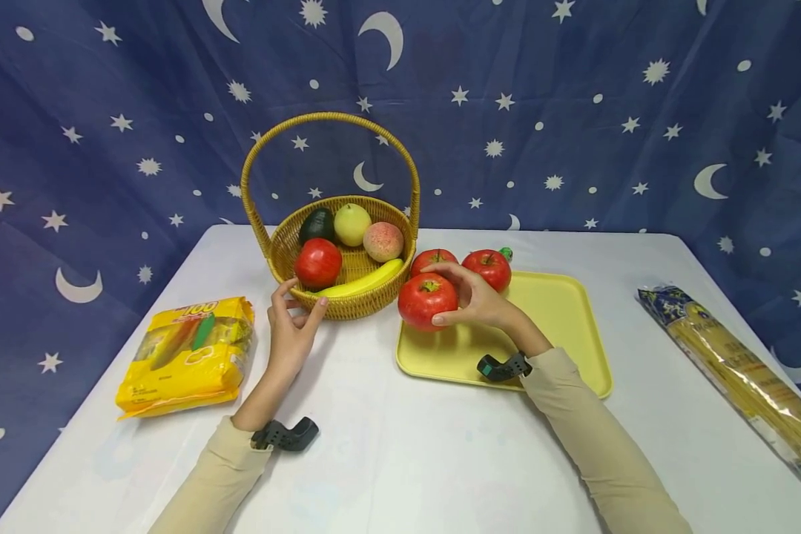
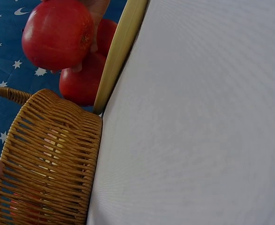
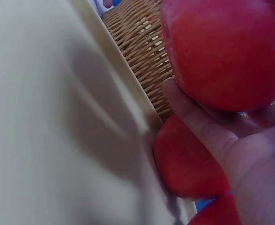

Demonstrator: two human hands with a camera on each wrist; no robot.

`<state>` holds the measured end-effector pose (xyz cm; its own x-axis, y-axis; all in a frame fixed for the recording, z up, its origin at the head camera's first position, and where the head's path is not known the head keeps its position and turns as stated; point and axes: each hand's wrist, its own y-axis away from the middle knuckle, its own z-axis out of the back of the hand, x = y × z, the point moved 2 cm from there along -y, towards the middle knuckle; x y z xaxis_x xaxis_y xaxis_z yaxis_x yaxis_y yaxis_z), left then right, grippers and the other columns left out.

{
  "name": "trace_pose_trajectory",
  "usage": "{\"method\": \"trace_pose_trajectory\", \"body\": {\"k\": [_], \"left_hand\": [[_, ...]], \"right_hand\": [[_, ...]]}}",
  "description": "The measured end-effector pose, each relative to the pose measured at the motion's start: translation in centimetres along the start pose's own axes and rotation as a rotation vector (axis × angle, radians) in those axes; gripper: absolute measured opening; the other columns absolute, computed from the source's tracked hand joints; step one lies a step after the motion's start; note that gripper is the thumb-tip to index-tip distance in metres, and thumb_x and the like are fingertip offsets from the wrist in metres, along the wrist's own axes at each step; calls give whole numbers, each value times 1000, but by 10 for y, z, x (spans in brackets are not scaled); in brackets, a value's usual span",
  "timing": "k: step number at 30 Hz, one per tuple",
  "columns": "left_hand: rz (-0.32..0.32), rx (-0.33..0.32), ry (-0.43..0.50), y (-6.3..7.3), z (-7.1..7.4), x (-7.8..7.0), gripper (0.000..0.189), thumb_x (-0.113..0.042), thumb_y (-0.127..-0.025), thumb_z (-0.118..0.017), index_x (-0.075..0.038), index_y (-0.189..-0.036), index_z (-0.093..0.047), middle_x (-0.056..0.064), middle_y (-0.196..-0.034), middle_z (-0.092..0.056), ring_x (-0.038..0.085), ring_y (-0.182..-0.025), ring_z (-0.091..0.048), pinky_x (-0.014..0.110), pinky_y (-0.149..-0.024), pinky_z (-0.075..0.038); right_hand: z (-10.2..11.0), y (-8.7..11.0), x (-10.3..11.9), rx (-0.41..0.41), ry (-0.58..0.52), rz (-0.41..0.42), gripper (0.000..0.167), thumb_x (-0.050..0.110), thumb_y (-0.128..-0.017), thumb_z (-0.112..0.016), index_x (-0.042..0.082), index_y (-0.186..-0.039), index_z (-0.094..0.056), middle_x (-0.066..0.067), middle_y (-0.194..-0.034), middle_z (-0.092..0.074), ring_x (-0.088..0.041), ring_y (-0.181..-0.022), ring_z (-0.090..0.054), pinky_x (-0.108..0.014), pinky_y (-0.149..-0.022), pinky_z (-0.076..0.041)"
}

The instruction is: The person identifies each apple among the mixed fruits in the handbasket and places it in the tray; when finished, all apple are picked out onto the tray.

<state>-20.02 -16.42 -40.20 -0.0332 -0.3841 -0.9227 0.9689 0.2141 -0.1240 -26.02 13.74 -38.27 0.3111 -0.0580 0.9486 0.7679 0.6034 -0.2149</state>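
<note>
My right hand (image 1: 474, 297) grips a large red apple (image 1: 428, 302) by its side, held up over the left end of a yellow tray (image 1: 541, 348). Two more red apples, one behind the held apple (image 1: 434, 259) and one to its right (image 1: 487, 268), are at the tray's back left. My left hand (image 1: 292, 330) holds the front left rim of a wicker basket (image 1: 367, 302), thumb at the front. Inside the basket are a red round fruit (image 1: 318, 262), an avocado (image 1: 317, 225), a yellow-green pear (image 1: 352, 225), a peach (image 1: 383, 242) and a banana (image 1: 363, 282).
A yellow food packet (image 1: 187, 356) lies on the white table (image 1: 374, 445) at the left. Along the right edge is a long pack of noodles (image 1: 734, 371). The basket's tall handle (image 1: 330, 116) arches up before a blue star-patterned cloth (image 1: 440, 148). A small green thing (image 1: 506, 254) shows behind the right apple.
</note>
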Motion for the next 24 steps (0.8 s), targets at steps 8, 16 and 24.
{"method": "trace_pose_trajectory", "body": {"k": [8,16,24], "left_hand": [[0,7,-1,-1,1,-1,65,-32,-98,-60,-17,-148,-22,21,-125,-32,31,-92,-58,15,-70,-44],[1,12,-13,2,2,0,64,-32,-98,-59,-16,-148,-22,22,-126,-32,31,-94,-57,14,-70,-44],[-9,11,-12,1,0,1,64,-31,-98,-59,-16,-148,-22,22,-125,-32,32,-94,-57,13,-70,-44]], "right_hand": [[0,1,-5,14,20,-21,73,8,-75,-83,3,-138,-45,-17,-138,-48,-31,-129,-44,-45,-100,-46],[0,6,-13,11,24,-18,74,7,-74,-84,1,-137,-45,-18,-138,-48,-31,-129,-43,-45,-102,-45],[3,9,-16,34,55,-62,77,12,-73,-86,5,-138,-45,-17,-138,-49,-34,-128,-46,-47,-101,-44]]}}
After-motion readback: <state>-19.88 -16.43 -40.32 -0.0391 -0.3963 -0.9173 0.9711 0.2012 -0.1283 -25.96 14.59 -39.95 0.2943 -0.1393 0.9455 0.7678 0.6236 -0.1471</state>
